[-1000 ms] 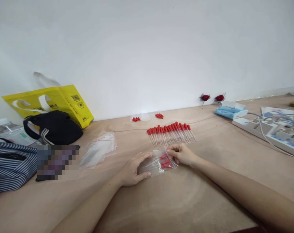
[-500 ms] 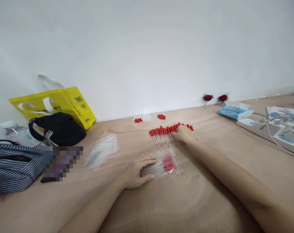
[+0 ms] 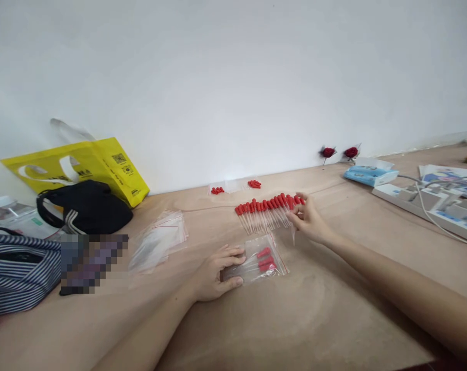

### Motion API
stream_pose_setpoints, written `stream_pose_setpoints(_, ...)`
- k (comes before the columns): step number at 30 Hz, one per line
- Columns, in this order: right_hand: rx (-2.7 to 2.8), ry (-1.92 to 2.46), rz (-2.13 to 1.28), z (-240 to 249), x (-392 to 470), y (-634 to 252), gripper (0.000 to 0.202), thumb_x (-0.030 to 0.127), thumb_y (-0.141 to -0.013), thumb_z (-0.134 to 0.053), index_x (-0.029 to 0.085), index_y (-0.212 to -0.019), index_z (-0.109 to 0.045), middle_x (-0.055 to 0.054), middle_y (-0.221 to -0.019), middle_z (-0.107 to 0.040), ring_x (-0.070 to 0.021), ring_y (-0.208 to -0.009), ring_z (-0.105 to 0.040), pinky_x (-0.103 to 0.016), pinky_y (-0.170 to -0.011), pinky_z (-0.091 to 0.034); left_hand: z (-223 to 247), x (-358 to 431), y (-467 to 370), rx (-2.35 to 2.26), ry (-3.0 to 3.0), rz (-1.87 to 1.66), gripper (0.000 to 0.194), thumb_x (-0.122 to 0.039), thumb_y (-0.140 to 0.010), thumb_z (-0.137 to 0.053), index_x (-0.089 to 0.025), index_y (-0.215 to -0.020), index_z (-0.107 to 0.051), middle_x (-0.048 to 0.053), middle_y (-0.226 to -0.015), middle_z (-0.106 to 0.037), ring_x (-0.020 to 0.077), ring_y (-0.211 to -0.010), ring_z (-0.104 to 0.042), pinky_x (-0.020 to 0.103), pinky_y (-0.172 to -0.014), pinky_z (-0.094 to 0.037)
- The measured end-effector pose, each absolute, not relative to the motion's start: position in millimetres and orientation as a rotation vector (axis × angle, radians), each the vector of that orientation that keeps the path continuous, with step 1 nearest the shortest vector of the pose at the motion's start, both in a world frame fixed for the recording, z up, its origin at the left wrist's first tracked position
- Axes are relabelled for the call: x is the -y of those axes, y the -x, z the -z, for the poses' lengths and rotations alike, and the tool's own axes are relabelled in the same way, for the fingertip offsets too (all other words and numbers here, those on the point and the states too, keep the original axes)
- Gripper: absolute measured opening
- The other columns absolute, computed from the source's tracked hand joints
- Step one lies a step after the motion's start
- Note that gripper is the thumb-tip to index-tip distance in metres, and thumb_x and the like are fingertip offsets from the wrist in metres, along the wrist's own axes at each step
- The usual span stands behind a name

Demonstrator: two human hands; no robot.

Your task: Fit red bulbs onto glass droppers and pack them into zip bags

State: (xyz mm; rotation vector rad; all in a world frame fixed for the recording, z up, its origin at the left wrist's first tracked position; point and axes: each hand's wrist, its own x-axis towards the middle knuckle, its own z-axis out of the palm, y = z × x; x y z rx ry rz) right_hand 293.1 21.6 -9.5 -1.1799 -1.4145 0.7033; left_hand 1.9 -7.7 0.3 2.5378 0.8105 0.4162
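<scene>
My left hand (image 3: 220,273) lies on the table with thumb and fingers apart, their tips resting on the left end of a clear zip bag (image 3: 252,275). Inside that bag are several glass droppers with red rubber bulbs (image 3: 266,262). Beyond it, more red-bulbed droppers (image 3: 264,206) lie side by side in a row, bulbs toward the wall. At the row's right end, my right hand (image 3: 309,221) has its fingers closed in a pinch. A clear dropper tip (image 3: 294,235) hangs below the thumb; the fingers partly hide the rest of this dropper and its neighbours.
Flat zip bags (image 3: 159,239) are piled at left. Two bags with red bulbs (image 3: 218,190) lie by the wall. Further left are a yellow bag (image 3: 131,178), a black bag (image 3: 105,208) and a striped pouch (image 3: 20,278). Tissues (image 3: 370,174) and a power strip (image 3: 411,201) stand right.
My right hand has shifted right along the row and turned, and a dropper tip now shows beneath its fingers. My left hand stays on the bag. The view has moved slightly.
</scene>
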Motion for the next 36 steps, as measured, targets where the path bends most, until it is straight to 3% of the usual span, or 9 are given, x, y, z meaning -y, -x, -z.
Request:
stream_pose_setpoints(3,1.268,1.119,-0.905,16.3,-1.1,-284.9,0.069,0.032,-0.070,-0.057,0.023,-0.124,-0.015,0.007,-0.066,-0.048,-0.0085,-0.042,-0.048,-0.021,-0.040,-0.039,-1.3,7.1,-3.2,-0.807,-2.538,-0.377,0.041,-0.035,-0.077,-0.055,-0.020,-0.115,-0.053,0.010,-0.126,-0.048,0.0245,-0.118,-0.041,0.047,-0.102,-0.025)
stream_pose_setpoints(17,0.815,1.054,-1.034,9.5,7.2,-283.9,0.044,0.045,-0.069,-0.052,0.024,-0.100,-0.029,0.008,-0.057,-0.054,-0.0087,-0.037,-0.048,-0.018,-0.035,-0.035,-1.8,8.0,-5.2,-0.818,-2.551,-0.383,0.041,-0.034,-0.078,-0.055,-0.022,-0.117,-0.052,0.008,-0.128,-0.046,0.0234,-0.119,-0.040,0.047,-0.102,-0.024)
stream_pose_setpoints(29,0.805,1.027,-1.161,26.7,7.8,-264.7,0.035,0.040,-0.068,-0.060,0.023,-0.081,-0.032,0.003,-0.065,-0.058,-0.0117,-0.050,-0.055,-0.027,-0.051,-0.045,-5.4,10.9,-6.9,-0.876,-2.571,-0.370,0.051,-0.038,-0.078,-0.054,-0.021,-0.124,-0.041,0.006,-0.128,-0.047,0.0227,-0.119,-0.041,0.045,-0.103,-0.025)
stream_pose_setpoints(36,0.914,0.910,-1.383,23.9,14.7,-256.7,0.034,0.039,-0.067,-0.061,0.020,-0.090,-0.045,0.004,-0.068,-0.054,-0.0102,-0.058,-0.057,-0.027,-0.061,-0.046,-6.0,12.3,-6.8,-0.879,-2.554,-0.375,0.055,-0.038,-0.077,-0.054,-0.024,-0.128,-0.035,0.005,-0.131,-0.043,0.0234,-0.119,-0.040,0.045,-0.103,-0.024)
